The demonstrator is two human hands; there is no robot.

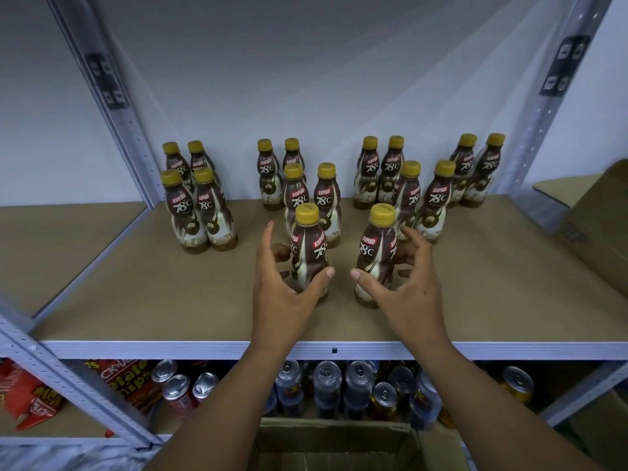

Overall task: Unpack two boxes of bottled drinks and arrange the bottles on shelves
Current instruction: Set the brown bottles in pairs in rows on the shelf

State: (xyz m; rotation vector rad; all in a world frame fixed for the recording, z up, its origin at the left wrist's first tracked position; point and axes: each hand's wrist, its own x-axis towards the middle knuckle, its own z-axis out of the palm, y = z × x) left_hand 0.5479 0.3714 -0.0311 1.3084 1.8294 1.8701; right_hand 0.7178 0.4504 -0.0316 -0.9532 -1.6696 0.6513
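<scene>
Two brown coffee bottles with yellow caps stand upright near the front middle of the brown shelf board (136,300). My left hand (285,290) wraps the left bottle (307,246), with the thumb on its right side, the lower fingers behind it and the index finger lifted. My right hand (404,287) wraps the right bottle (377,253) the same way. Several more bottles of the same kind stand behind: a group at the left (197,205), one in the middle (295,185) and one at the right (428,185).
An open cardboard box (333,443) sits below my arms. Another box (591,219) rests on the shelf at the right. Drink cans (343,385) and red snack bags (40,396) fill the lower shelf. Metal uprights (112,107) flank the shelf.
</scene>
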